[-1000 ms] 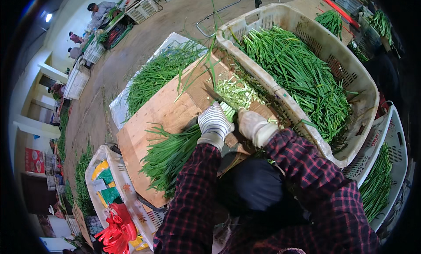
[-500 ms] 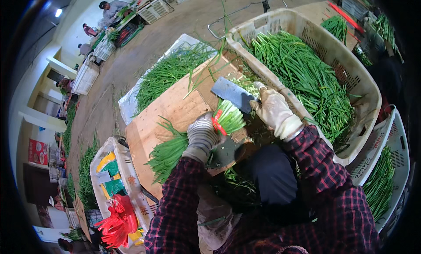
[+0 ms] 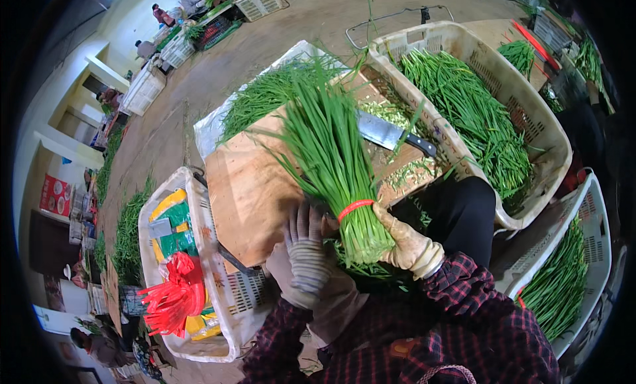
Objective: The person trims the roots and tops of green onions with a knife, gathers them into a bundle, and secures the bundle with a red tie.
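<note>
In my gloved right hand (image 3: 411,246) is a bunch of green chives (image 3: 334,165), gripped near its pale cut ends. A red band (image 3: 356,210) goes round the bunch just above those ends. The leaves fan up and away over the wooden board (image 3: 245,192). My left hand (image 3: 307,248), in a grey striped glove, is just left of the bunch with its fingers stretched out, holding nothing. A cleaver (image 3: 391,133) with a dark handle lies on the board's right side among pale chopped stem bits (image 3: 411,175).
A large crate of chives (image 3: 570,145) stands at the right, with another white crate (image 3: 599,251) nearer. At the left, a crate (image 3: 228,304) holds red strips (image 3: 175,294). Loose greens (image 3: 265,96) lie on a white sheet beyond the board. People work at the far left.
The cleaver has left my right hand and lies on the board. That hand has taken the chives, now turned with leaves pointing away. My left hand has let go and moved nearer me.
</note>
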The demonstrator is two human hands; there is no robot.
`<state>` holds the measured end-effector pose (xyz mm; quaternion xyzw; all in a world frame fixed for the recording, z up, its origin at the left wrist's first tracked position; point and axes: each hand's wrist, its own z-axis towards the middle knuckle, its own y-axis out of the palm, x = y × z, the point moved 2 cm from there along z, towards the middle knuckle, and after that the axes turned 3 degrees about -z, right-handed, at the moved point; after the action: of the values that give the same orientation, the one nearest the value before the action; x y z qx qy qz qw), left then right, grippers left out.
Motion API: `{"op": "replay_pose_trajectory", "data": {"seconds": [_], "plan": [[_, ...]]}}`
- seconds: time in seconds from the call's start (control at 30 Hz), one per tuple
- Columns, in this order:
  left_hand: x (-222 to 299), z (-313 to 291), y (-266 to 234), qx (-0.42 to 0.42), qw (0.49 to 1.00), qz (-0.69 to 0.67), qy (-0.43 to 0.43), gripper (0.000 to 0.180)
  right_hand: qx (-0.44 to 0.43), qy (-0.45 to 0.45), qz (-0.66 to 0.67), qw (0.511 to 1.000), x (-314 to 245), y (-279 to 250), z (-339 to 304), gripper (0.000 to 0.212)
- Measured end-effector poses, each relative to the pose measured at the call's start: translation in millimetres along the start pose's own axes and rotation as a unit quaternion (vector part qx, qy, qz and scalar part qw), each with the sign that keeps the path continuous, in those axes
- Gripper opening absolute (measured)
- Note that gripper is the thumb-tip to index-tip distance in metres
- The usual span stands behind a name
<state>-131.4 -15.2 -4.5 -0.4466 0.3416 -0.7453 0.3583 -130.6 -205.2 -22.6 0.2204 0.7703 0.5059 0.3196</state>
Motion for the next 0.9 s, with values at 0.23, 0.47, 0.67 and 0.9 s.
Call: {"op": "replay_pose_trajectory", "data": {"seconds": [0.23,0.47,0.67,0.9], "plan": [[16,-38,20,-0.145,0.377,-0.828,-0.390,0.065,0.003,-0.024,-0.156,0.987,1,-6,-16,0.055],[17,-4,30,-0.213,0.446,-0.774,-0.394,0.069,0.103,-0.034,-0.202,0.973,4,-6,-19,0.050],[15,-1,38,-0.253,0.437,-0.781,-0.368,0.059,0.267,-0.113,-0.633,0.718,2,-5,-33,0.072],[19,-39,74,-0.231,0.217,-0.833,-0.454,0.050,0.233,-0.062,-0.716,0.655,22,12,-53,0.080]]}}
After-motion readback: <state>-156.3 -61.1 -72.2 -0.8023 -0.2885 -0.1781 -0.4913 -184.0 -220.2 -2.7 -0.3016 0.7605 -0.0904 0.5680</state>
